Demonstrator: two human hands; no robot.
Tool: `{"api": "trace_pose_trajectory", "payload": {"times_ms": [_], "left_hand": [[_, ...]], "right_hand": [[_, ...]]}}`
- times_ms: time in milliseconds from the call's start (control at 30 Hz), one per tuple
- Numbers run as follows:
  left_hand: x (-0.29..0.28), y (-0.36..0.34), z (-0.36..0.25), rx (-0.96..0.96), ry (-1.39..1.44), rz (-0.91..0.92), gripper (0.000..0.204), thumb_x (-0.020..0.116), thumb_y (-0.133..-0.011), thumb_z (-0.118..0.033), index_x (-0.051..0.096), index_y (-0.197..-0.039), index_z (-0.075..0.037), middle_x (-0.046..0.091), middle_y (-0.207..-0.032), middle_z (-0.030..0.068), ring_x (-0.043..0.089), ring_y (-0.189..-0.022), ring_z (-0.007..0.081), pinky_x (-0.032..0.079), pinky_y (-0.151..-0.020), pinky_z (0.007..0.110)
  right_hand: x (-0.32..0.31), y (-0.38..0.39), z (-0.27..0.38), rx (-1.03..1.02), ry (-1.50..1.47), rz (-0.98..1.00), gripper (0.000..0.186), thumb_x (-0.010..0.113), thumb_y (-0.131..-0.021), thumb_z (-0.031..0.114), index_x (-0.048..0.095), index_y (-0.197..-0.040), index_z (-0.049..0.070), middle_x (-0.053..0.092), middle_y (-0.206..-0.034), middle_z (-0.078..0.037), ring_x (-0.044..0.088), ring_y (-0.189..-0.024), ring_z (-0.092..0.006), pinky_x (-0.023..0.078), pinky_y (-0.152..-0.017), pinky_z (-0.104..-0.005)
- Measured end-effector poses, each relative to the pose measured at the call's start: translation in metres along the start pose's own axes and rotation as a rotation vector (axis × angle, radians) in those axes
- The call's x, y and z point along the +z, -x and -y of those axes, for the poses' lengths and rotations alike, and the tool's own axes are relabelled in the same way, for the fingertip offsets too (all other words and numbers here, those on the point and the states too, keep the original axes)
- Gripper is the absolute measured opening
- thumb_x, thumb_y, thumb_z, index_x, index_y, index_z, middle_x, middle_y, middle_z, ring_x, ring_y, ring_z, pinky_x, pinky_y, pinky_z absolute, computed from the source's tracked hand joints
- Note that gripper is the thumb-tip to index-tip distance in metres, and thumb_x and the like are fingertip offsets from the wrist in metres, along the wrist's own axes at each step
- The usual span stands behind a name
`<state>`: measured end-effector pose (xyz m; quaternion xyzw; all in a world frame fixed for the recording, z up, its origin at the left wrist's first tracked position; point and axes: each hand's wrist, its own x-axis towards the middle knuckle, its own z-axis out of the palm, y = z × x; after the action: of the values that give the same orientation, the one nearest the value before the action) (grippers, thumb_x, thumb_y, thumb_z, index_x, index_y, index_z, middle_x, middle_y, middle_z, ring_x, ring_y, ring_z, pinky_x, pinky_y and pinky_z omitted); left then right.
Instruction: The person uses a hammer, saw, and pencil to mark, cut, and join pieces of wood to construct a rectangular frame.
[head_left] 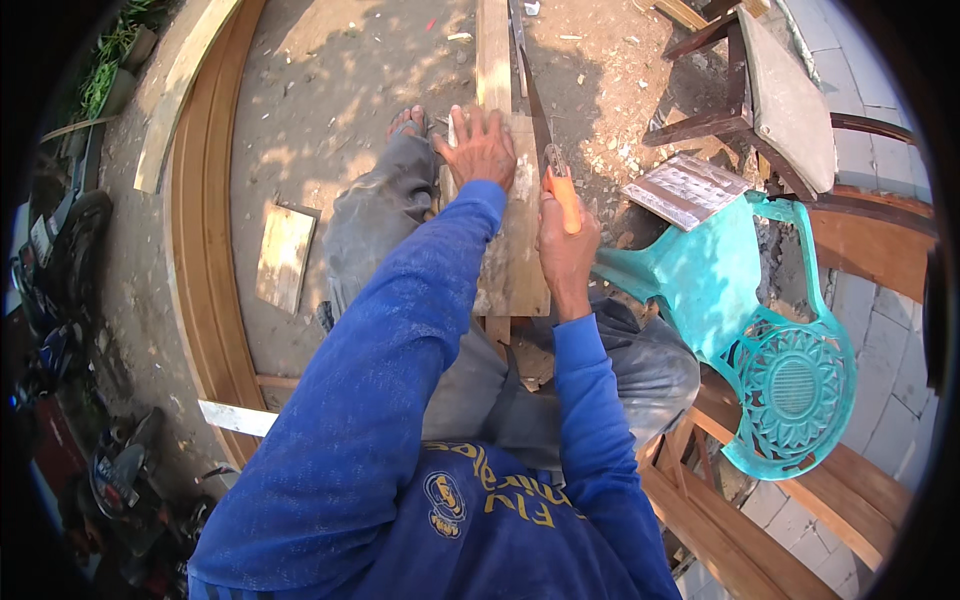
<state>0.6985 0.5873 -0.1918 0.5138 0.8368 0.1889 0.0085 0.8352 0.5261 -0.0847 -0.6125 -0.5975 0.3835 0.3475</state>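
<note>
My right hand (567, 245) is wrapped around the orange handle of a handsaw (563, 195). The saw's dark blade (536, 100) points away from me, along the right side of a long narrow wooden strip (493, 60). My left hand (478, 150) lies with fingers spread on the wood, close to where the strip meets a wider worn board (515, 255). This board sits between my legs, at knee height or lower. Where the blade's teeth meet the wood, if at all, I cannot make out.
A teal plastic chair (700, 265) stands close on the right, beside a patterned board (690, 188) and a wooden chair with a beige panel (785, 100). Long timber frames (205, 200) run along the left. A short board (284, 258) lies on the ground; motorcycles (85, 240) are at far left.
</note>
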Motion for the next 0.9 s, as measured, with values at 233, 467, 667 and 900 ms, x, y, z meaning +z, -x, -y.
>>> {"api": "trace_pose_trajectory", "payload": {"times_ms": [233, 467, 667, 900], "left_hand": [[-0.003, -0.001, 0.000, -0.054, 0.051, 0.032, 0.037, 0.052, -0.101, -0.032, 0.056, -0.135, -0.020, 0.046, -0.148, 0.0102, 0.028, -0.149, 0.0345, 0.033, -0.101, 0.068], [-0.009, -0.004, 0.007, -0.077, -0.023, 0.087, 0.038, 0.048, -0.103, -0.034, 0.055, -0.138, -0.021, 0.046, -0.150, 0.0073, 0.027, -0.149, 0.0342, 0.035, -0.102, 0.064], [-0.005, -0.003, -0.015, -0.048, 0.002, 0.126, 0.039, 0.048, -0.103, -0.033, 0.054, -0.140, -0.020, 0.043, -0.152, 0.0074, 0.027, -0.149, 0.0344, 0.034, -0.104, 0.065], [-0.003, 0.001, 0.006, -0.062, -0.014, 0.038, 0.039, 0.048, -0.103, -0.033, 0.055, -0.138, -0.017, 0.046, -0.147, 0.0094, 0.026, -0.149, 0.0354, 0.034, -0.103, 0.066]], "right_hand": [[-0.068, 0.117, 0.020, 0.134, 0.031, 0.069, 0.031, 0.058, -0.090, 0.017, 0.068, -0.109, -0.005, 0.061, -0.072, -0.003, 0.052, -0.062, -0.0088, 0.043, -0.056, -0.0275], [-0.052, 0.086, 0.038, 0.147, 0.021, 0.046, 0.021, 0.063, -0.085, 0.011, 0.068, -0.098, -0.006, 0.063, -0.069, -0.018, 0.065, -0.062, -0.0307, 0.051, -0.065, -0.0406], [-0.014, 0.011, 0.008, 0.010, 0.148, 0.035, 0.029, 0.062, -0.089, 0.014, 0.070, -0.109, -0.005, 0.069, -0.077, -0.016, 0.065, -0.067, -0.0230, 0.049, -0.065, -0.0393], [-0.075, 0.147, 0.037, 0.160, 0.031, 0.034, 0.040, 0.061, -0.080, 0.005, 0.071, -0.118, -0.003, 0.070, -0.083, -0.016, 0.072, -0.077, -0.0224, 0.056, -0.075, -0.0347]]}}
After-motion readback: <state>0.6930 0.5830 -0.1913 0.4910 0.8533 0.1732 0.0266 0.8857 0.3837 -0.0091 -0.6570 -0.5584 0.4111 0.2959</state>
